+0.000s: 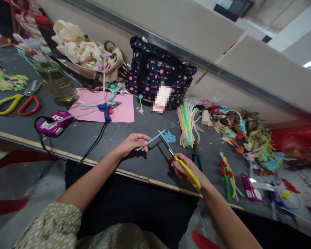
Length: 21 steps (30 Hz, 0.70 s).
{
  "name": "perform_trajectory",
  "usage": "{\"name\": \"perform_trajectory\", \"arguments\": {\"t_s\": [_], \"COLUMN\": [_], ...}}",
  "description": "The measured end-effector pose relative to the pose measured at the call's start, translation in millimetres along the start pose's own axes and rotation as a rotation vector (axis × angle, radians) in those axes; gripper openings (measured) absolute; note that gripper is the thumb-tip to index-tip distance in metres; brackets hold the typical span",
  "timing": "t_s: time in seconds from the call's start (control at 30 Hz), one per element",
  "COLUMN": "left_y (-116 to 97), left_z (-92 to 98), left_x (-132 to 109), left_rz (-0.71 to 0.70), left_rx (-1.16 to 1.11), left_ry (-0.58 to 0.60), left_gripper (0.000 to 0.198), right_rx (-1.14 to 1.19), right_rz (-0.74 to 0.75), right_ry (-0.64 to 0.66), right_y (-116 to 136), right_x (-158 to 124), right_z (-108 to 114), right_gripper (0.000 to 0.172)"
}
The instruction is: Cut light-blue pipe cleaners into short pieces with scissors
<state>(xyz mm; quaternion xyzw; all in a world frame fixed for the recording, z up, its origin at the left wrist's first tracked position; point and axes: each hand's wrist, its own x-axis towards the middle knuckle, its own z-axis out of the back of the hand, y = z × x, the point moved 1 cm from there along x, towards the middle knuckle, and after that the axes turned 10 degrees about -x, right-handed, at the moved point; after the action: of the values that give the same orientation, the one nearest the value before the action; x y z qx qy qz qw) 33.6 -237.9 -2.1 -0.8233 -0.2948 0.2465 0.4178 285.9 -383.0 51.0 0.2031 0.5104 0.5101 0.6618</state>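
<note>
Between the fingers of my left hand (134, 142) is a blue pipe cleaner (153, 139), its free end pointing right and away from me. My right hand (183, 168) grips yellow-handled scissors (187, 168). Their blades reach up to the far end of the pipe cleaner; whether they are cutting into it I cannot tell. Just beyond the blades lies a small pile of short blue cut pieces (169, 137). A bundle of pastel pipe cleaners (187, 124) rests behind my right hand. Dark green-handled pliers (197, 159) lie next to that hand, partly hidden.
A blue glue gun (106, 110) sits on pink paper (125, 110), its cord trailing to the front edge. Left are a purple power box (55, 123), red-and-yellow scissors (29, 98) and a bottle of liquid (55, 79). A dotted bag (159, 71) stands behind. Craft scraps (259, 145) crowd the right.
</note>
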Motion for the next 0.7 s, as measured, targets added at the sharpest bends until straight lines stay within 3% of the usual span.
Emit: {"name": "perform_trajectory", "arguments": {"t_s": [0.7], "left_y": [2], "left_z": [-1.2], "left_x": [3], "left_rz": [0.002], "left_rx": [-0.014], "left_ry": [0.065], "left_gripper": [0.027], "right_rx": [0.070], "right_rz": [0.047], "right_ry": [-0.039], "right_y": [8], "right_x": [18], "right_z": [-2], "right_gripper": [0.052]}}
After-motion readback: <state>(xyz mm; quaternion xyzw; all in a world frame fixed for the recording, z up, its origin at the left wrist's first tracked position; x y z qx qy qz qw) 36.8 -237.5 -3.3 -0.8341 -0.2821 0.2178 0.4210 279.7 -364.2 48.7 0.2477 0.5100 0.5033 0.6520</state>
